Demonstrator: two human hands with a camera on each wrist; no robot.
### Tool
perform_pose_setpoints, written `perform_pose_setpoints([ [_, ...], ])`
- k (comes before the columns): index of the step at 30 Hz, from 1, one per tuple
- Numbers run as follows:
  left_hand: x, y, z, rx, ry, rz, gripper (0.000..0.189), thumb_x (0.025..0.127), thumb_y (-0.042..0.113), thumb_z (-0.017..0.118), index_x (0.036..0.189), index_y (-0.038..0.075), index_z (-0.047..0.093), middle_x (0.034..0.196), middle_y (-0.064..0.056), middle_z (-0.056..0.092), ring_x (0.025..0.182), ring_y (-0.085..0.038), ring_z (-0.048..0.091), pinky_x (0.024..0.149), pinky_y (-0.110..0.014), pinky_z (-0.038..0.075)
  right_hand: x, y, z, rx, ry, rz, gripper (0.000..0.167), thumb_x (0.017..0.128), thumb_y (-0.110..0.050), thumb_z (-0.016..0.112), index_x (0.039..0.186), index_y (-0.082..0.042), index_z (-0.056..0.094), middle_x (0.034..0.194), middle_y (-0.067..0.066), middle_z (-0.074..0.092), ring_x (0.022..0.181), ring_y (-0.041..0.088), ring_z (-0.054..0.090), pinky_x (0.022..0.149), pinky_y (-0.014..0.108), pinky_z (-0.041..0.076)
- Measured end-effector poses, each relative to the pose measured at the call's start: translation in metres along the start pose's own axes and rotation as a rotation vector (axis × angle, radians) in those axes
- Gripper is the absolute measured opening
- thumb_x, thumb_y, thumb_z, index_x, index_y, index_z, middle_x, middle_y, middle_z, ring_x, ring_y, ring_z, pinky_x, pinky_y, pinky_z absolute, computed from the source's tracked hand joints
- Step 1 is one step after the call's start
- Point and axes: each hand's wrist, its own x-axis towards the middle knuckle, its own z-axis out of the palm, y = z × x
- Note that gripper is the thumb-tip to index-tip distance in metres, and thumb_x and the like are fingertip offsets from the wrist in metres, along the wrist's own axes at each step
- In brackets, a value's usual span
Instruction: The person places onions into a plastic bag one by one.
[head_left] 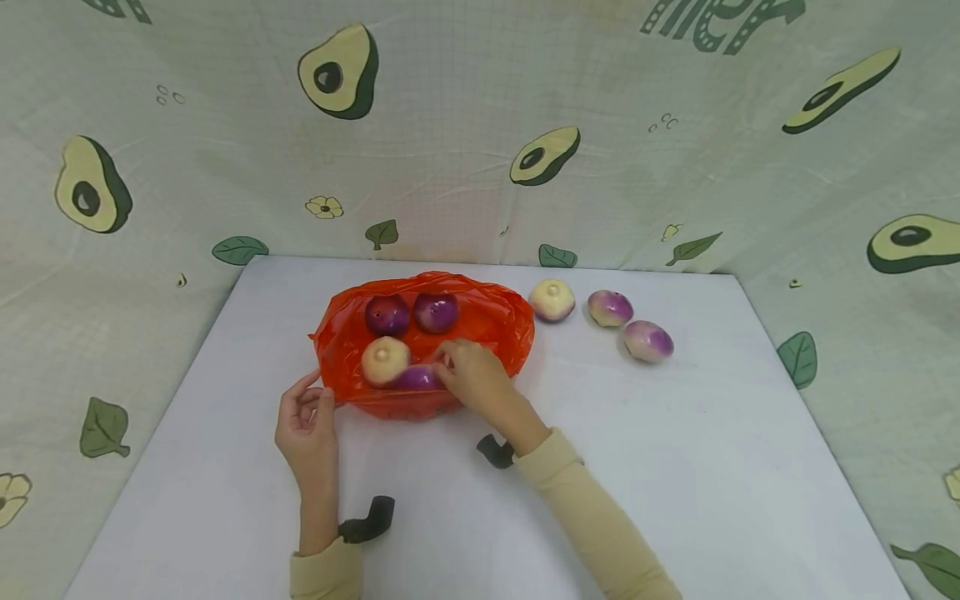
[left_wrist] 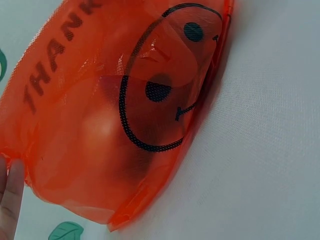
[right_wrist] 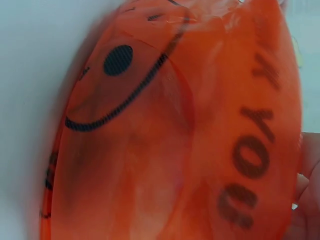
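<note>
A red plastic bag (head_left: pixel 420 407) lies with its mouth spread wide, holding several round turnip-like vegetables. Inside are two dark purple turnips (head_left: pixel 387 315) at the back and a cream turnip (head_left: pixel 386 361) at the front left. Beside the cream one, a purple turnip (head_left: pixel 417 377) lies partly hidden by the bag's front rim. My right hand (head_left: pixel 480 379) reaches over that rim and grips this purple turnip's right end with curled fingers. At the bag's left edge, my left hand (head_left: pixel 306 425) pinches the plastic between thumb and fingers. Both wrist views show mostly the bag's printed side (left_wrist: pixel 100 135).
To the right of the bag, a cream turnip (head_left: pixel 552 300) stands close to its rim. Two purple-and-white turnips (head_left: pixel 648 342) lie further right on the white table (head_left: pixel 720 467). A cloth printed with avocados (head_left: pixel 450 100) hangs behind the table's back edge.
</note>
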Motion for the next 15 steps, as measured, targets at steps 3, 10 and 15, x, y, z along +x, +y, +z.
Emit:
perform_pose_setpoints([
  [3,0.000,0.000,-0.001,-0.002,-0.001,-0.007,0.032,0.090,0.014,0.058,0.120,0.002,0.059,0.091,-0.005,0.060,0.078,-0.008,0.057,0.076,-0.009,0.050,-0.004,0.003,-0.006,0.049,0.031,0.013,0.019,0.089,-0.028,0.061,0.103,-0.014,0.064,0.080,-0.003,0.058,0.072,0.011,0.053,0.064,0.016,0.050],
  [10,0.000,-0.003,0.000,-0.005,0.002,-0.008,0.032,0.091,0.015,0.058,0.121,0.005,0.059,0.094,-0.003,0.059,0.081,-0.009,0.058,0.077,-0.010,0.050,-0.015,0.010,-0.029,0.112,0.125,0.026,0.019,0.091,-0.026,0.057,0.105,-0.015,0.064,0.097,0.001,0.063,0.087,0.017,0.058,0.080,0.029,0.054],
  [15,0.001,-0.002,0.000,-0.006,0.002,-0.006,0.031,0.090,0.015,0.058,0.120,0.005,0.059,0.093,-0.002,0.059,0.080,-0.009,0.058,0.077,-0.010,0.050,-0.020,0.017,-0.043,0.140,0.203,0.009,0.019,0.091,-0.022,0.059,0.106,-0.013,0.064,0.106,0.003,0.064,0.102,0.020,0.059,0.093,0.036,0.051],
])
